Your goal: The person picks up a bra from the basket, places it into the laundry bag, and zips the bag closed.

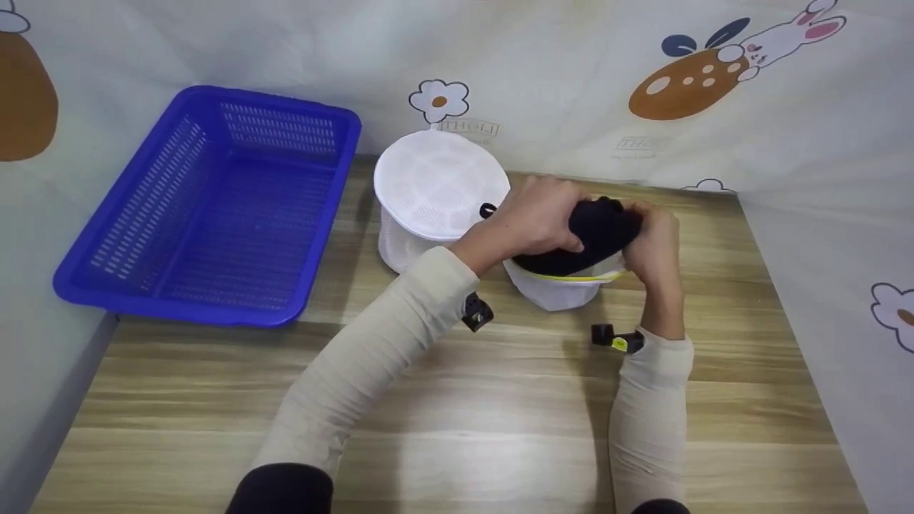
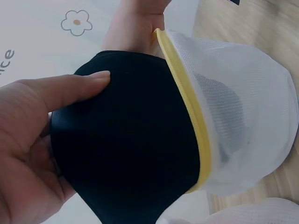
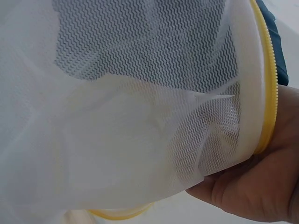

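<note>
A black bra [image 1: 603,228] with a smooth moulded cup is partly inside a white mesh laundry bag [image 1: 557,291] with a yellow zip rim. My left hand [image 1: 539,214] pinches the cup, its thumb on top and its fingers behind, as the left wrist view shows. My right hand [image 1: 655,246] grips the bag's rim at the right. Through the mesh in the right wrist view, the dark cloth inside the laundry bag [image 3: 117,149] shows, with fingertips near the rim. The bra's far part is hidden by the hands and bag.
A second white mesh bag [image 1: 439,182], round with its lid down, stands just left of the hands. A black loop [image 1: 488,210] shows at its edge. Farther left lies a blue plastic basket [image 1: 178,312] on the wooden table [image 1: 464,442]. Patterned cloth hangs behind.
</note>
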Demonstrator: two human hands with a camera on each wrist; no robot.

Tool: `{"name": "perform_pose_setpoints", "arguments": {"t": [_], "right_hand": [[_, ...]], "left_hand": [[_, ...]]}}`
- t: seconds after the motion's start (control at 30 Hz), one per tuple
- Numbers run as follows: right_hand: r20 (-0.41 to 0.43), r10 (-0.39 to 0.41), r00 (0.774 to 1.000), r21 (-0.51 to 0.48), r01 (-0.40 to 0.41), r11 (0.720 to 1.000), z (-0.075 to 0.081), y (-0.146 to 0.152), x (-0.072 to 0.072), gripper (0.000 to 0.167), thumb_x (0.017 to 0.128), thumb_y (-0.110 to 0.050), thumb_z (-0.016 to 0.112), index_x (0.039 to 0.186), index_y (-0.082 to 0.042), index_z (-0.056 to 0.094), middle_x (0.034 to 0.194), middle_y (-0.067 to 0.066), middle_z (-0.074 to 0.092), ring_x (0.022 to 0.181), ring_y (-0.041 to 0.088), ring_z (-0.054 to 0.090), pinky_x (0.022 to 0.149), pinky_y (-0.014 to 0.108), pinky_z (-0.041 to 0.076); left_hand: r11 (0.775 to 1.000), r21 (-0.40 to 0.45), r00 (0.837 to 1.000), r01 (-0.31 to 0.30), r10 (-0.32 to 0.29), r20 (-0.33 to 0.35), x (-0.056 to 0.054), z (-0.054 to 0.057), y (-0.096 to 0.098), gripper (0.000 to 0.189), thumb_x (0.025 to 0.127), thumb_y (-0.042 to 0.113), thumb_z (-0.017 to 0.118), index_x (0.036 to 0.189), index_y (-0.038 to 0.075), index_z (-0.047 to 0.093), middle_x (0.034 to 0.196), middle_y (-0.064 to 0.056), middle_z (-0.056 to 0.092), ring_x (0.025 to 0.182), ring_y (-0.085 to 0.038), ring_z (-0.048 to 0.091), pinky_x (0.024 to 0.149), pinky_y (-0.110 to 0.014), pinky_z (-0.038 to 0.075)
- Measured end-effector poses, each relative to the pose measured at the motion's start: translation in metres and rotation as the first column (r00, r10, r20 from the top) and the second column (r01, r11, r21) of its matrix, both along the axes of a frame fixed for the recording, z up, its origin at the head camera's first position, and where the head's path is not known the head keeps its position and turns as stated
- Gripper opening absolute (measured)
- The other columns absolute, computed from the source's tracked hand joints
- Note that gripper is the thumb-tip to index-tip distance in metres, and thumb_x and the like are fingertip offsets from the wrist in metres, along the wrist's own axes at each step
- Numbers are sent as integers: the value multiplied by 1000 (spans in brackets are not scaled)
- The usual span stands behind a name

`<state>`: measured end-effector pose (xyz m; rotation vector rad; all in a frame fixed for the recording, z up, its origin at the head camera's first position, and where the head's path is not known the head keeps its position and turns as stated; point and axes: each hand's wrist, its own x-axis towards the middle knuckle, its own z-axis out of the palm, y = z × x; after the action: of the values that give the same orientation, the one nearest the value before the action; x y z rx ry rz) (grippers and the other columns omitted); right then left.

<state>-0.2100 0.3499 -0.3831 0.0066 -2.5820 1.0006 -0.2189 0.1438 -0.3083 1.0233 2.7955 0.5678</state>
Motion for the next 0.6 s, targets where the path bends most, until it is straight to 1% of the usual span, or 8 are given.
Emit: {"name": "perform_pose_setpoints", "arguments": {"t": [0.07, 0.13, 0.2, 0.3, 0.37, 0.43, 0.5, 0.6], "right_hand": [[16, -3, 1000, -36, 3, 999, 1, 0, -1, 19, 84, 7, 55, 97, 6, 70, 88, 17, 67, 74, 19, 58, 66, 17, 42], [24, -9, 1000, -70, 11, 997, 1, 0, -1, 16, 91, -5, 60, 97, 6, 70, 86, 16, 67, 72, 16, 57, 65, 19, 43], [28, -14, 1000, -95, 17, 995, 1, 0, -1, 27, 94, -19, 62, 96, 6, 70, 84, 14, 66, 72, 14, 56, 67, 20, 42], [39, -16, 999, -107, 20, 994, 3, 0, -1, 35, 93, -30, 63, 94, 4, 70, 81, 10, 64, 70, 13, 54, 64, 20, 41], [49, -14, 999, -108, 20, 994, 3, 1, 0, 37, 92, -33, 62, 94, 3, 70, 80, 9, 63, 67, 13, 54, 59, 20, 42], [46, -14, 999, -105, 19, 994, 5, 1, 1, 37, 92, -33, 63, 93, 3, 70, 79, 10, 63, 66, 14, 54, 57, 19, 42], [36, -13, 999, -99, 17, 995, 6, 0, 2, 35, 92, -31, 63, 93, 3, 70, 80, 11, 63, 66, 15, 53, 57, 19, 42], [13, -5, 1000, -90, 6, 996, 7, -4, 4, 33, 93, -29, 63, 93, 3, 70, 82, 12, 64, 71, 15, 53, 62, 20, 40]], "left_hand": [[1000, -8, 1000, 2, -2, 3, -1, -1, 0, 48, 73, 41, 80, 114, 19, 66, 107, 2, 65, 96, -19, 57, 80, -37, 46], [1000, -19, 1000, 12, -12, 5, -2, -2, 0, 46, 73, 40, 80, 110, 18, 66, 105, 2, 65, 95, -19, 57, 79, -37, 46], [999, -35, 1000, 26, -26, -1, -2, -3, 0, 43, 73, 39, 80, 107, 17, 67, 103, 2, 65, 93, -19, 58, 78, -37, 46], [997, -63, 999, 39, -40, -18, -2, -4, 0, 41, 73, 39, 80, 104, 17, 67, 100, 2, 66, 92, -19, 58, 78, -38, 46], [996, -84, 999, 41, -44, -31, -2, -5, 0, 38, 73, 38, 80, 103, 17, 68, 98, 2, 66, 91, -19, 58, 78, -38, 46], [994, -102, 998, 43, -48, -42, -1, -5, 1, 36, 74, 36, 80, 102, 17, 68, 97, 1, 66, 90, -20, 59, 77, -38, 47], [991, -123, 997, 47, -54, -51, 0, -7, 2, 34, 74, 34, 79, 101, 16, 68, 97, 0, 66, 90, -21, 59, 76, -39, 47], [985, -161, 996, 57, -68, -63, 1, -10, 6, 29, 75, 29, 77, 98, 14, 68, 96, -2, 66, 88, -23, 59, 73, -40, 48]]}}
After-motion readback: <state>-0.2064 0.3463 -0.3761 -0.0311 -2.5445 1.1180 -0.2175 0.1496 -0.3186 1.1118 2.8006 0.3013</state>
